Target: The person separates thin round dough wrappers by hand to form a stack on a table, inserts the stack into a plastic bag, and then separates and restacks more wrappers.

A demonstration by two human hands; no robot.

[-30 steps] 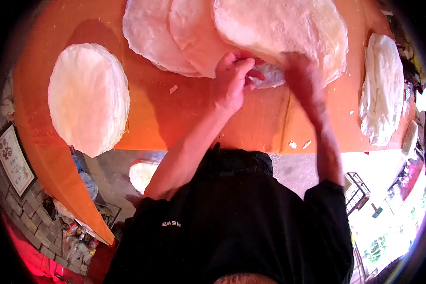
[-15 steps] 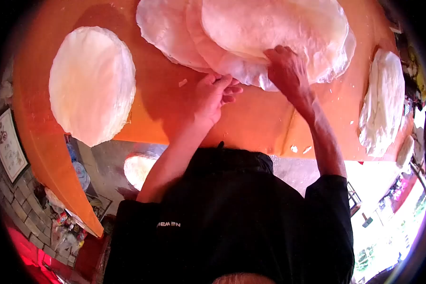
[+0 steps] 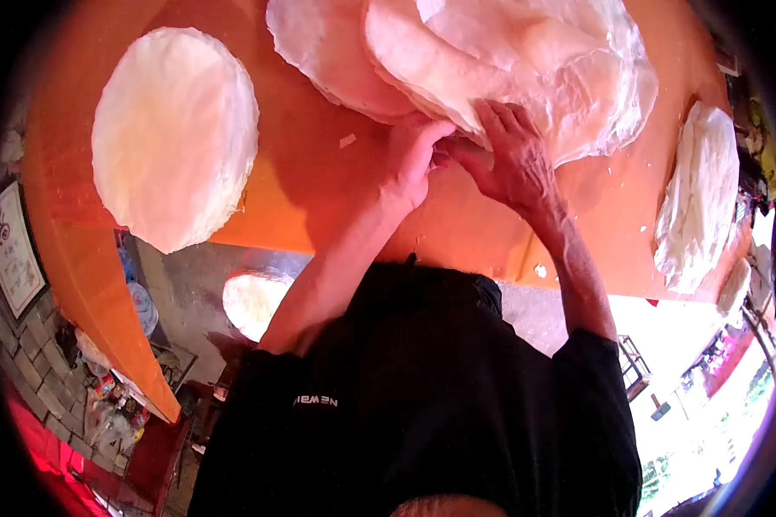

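Thin, pale, round sheets (image 3: 569, 82) lie loosely overlapped at the far side of the orange table, with wavy, uneven edges. My left hand (image 3: 416, 164) is closed at their near edge, its thumb and curled fingers pinching the rim of a sheet. Close beside it, my right hand (image 3: 517, 164) grips the same edge, fingers lying over the top and thumb pointing toward my left hand. The fold between the two hands is partly hidden.
An oval stack of pale sheets (image 3: 177, 138) sits on the left of the orange table (image 3: 319, 198). Another folded pile (image 3: 698, 198) lies at the right edge. Small scraps (image 3: 540, 270) dot the surface. Below the table stands a lower pale stack (image 3: 254, 303).
My right hand has turned and lowered toward my left hand, fingers now spread over the sheet's edge. My left hand has moved up to the edge. The top sheet has shifted and wrinkled.
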